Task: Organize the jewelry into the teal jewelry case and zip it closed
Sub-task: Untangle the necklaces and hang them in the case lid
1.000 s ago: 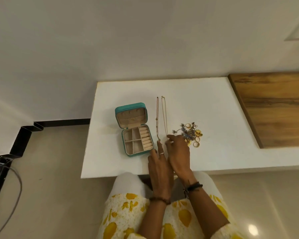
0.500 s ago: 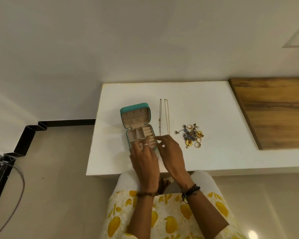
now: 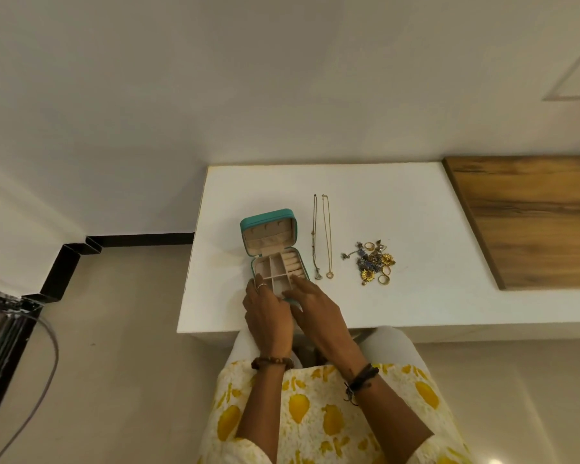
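While both hands sit at the near edge of the case, the scene reads so:

Case: teal case lies open on the white tabletop, toward its left part; the lid stands tilted up at the far side, with a beige lining and a pocket showing inside it.
Tray: the lower half has beige compartments, with a row of ring rolls along its right side; whether any compartment holds jewelry I cannot tell.
Left hand: left hand rests at the near left corner of the case, fingers laid fairly straight and touching the rim; a ring shows on one finger and a beaded bracelet on the wrist.
Right hand: right hand lies over the near right corner of the case, fingers stretched and relaxed, tips on the tray's front edge; it grasps nothing that I can see. Dark cords circle this wrist.
Necklaces: two thin chains lie straight and side by side just right of the case, pendants at their near ends, apart from both hands.
Pile: a heap of small jewelry, gold rings, flower-shaped pieces and bluish bits, lies right of the chains, well apart from the case.
Board: a wood panel covers the right end of the tabletop.
Person: seated at the near edge, lap in white cloth with yellow print.
Floor: pale tiles, with a black skirting line at left.
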A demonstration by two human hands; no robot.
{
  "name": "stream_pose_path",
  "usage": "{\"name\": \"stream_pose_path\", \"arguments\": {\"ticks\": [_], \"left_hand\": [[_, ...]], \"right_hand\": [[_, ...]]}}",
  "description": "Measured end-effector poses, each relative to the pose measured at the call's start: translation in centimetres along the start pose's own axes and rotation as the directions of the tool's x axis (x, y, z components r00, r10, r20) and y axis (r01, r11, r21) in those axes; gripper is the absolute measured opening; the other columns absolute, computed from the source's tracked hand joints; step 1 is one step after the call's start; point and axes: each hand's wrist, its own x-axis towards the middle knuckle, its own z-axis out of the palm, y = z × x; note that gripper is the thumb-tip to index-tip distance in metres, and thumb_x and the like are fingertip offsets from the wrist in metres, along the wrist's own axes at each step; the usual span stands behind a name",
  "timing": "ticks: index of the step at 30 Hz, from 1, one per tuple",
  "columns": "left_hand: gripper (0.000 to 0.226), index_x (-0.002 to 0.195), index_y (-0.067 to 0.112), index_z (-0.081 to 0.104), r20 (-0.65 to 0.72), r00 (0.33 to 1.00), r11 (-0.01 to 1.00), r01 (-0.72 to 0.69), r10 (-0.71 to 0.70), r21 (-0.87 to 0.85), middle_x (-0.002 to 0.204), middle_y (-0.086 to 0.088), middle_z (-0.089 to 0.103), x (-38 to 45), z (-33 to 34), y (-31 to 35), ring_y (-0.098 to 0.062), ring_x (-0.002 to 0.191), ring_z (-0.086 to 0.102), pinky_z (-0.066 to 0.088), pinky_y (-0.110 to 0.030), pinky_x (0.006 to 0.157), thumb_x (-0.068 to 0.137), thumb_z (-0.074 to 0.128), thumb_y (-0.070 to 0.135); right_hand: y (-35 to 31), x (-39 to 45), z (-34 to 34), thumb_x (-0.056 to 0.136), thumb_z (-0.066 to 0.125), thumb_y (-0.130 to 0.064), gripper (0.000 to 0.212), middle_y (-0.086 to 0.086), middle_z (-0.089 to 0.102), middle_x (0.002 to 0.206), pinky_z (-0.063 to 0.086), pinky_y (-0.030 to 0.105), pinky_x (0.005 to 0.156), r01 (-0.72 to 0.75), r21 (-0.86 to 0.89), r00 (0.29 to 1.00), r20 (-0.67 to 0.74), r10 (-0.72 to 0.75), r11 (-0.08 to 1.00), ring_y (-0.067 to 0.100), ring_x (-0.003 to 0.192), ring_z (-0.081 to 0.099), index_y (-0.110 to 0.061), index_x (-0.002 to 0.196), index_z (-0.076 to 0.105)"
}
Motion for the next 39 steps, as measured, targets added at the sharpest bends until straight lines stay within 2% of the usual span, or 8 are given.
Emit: {"name": "stream_pose_path", "arguments": {"ticks": [2,5,9,13,20,24,31,39], "left_hand": [[0.048,0.135,0.007,0.039,-0.083,0.993,0.996,-0.086,0.085,-0.015,0.144,-0.013,0.035,-0.5,0.1,0.2,-0.030,0.129,0.036,0.043,-0.041,0.097,0.089,0.049,0.004],[0.035,0.117,0.007,0.058,-0.194,0.933,0.947,-0.318,0.304,-0.046,0.126,-0.012,0.054,-0.8,0.6,1.0,-0.031,0.114,0.052,0.054,-0.042,0.084,0.082,0.062,0.003],[0.016,0.096,0.008,0.069,-0.164,0.868,0.880,-0.475,0.468,-0.005,0.100,-0.009,0.067,-0.6,1.7,2.6,-0.027,0.092,0.064,0.056,-0.038,0.076,0.081,0.065,0.003],[0.023,0.111,0.009,0.065,-0.008,0.920,0.920,-0.391,0.391,-0.001,0.114,-0.007,0.064,1.0,3.0,3.4,-0.022,0.106,0.059,0.050,-0.034,0.091,0.090,0.055,0.010],[0.025,0.112,0.008,0.065,0.029,0.948,0.946,-0.314,0.317,-0.082,0.113,-0.009,0.065,2.4,3.7,3.6,-0.020,0.104,0.059,0.046,-0.023,0.089,0.093,0.050,0.013],[0.025,0.113,0.006,0.064,-0.025,0.948,0.934,-0.318,0.318,-0.163,0.114,-0.011,0.063,1.7,3.6,3.2,-0.022,0.107,0.056,0.037,-0.017,0.086,0.093,0.048,0.010],[0.022,0.107,0.003,0.067,-0.089,0.942,0.888,-0.334,0.323,-0.317,0.107,-0.013,0.067,0.4,3.3,2.1,-0.022,0.101,0.061,0.044,-0.023,0.088,0.089,0.053,0.002],[0.022,0.107,0.003,0.067,-0.132,0.952,0.858,-0.305,0.275,-0.414,0.110,-0.014,0.067,0.6,3.2,1.8,-0.014,0.101,0.058,0.047,-0.025,0.089,0.088,0.057,0.003]], "right_hand": [[0.1,-0.2,-0.4,0.096,0.047,-0.023,0.032,-0.001,0.042,0.145,0.037,0.025,0.101,-0.005,0.067,0.999,-0.035,0.007,0.998,0.015,0.131,0.041,-0.019,0.126,0.056],[0.8,0.1,-1.1,0.095,0.049,-0.020,0.024,0.002,0.061,0.120,0.043,0.021,0.085,-0.049,0.246,0.972,-0.211,0.103,0.968,0.015,0.106,0.058,-0.014,0.114,0.063],[3.0,1.6,-2.5,0.094,0.052,-0.020,0.020,0.006,0.067,0.105,0.042,0.020,0.078,-0.200,0.338,0.888,-0.334,0.316,0.920,0.009,0.087,0.056,-0.011,0.104,0.067],[4.3,3.9,-3.5,0.091,0.056,-0.024,0.021,0.005,0.068,0.097,0.038,0.024,0.070,-0.305,0.316,0.880,-0.266,0.393,0.898,0.014,0.083,0.057,-0.009,0.095,0.069],[3.9,6.4,-2.3,0.084,0.057,-0.031,0.027,0.006,0.065,0.077,0.037,0.025,0.057,-0.488,0.015,0.862,-0.152,0.485,0.873,0.024,0.072,0.062,-0.007,0.077,0.068],[3.6,6.1,-1.6,0.084,0.055,-0.022,0.020,0.009,0.067,0.084,0.038,0.026,0.058,-0.496,0.035,0.853,-0.165,0.495,0.868,0.026,0.074,0.063,-0.007,0.080,0.068],[2.8,5.2,-1.9,0.090,0.050,-0.019,0.022,0.010,0.064,0.091,0.038,0.028,0.063,-0.461,0.009,0.878,-0.142,0.457,0.887,0.027,0.083,0.062,-0.004,0.087,0.065],[2.8,5.0,-2.1,0.087,0.053,-0.024,0.022,0.003,0.049,0.065,0.035,0.028,0.058,-0.445,0.104,0.877,-0.151,0.457,0.889,0.017,0.059,0.047,-0.010,0.070,0.054]]}}
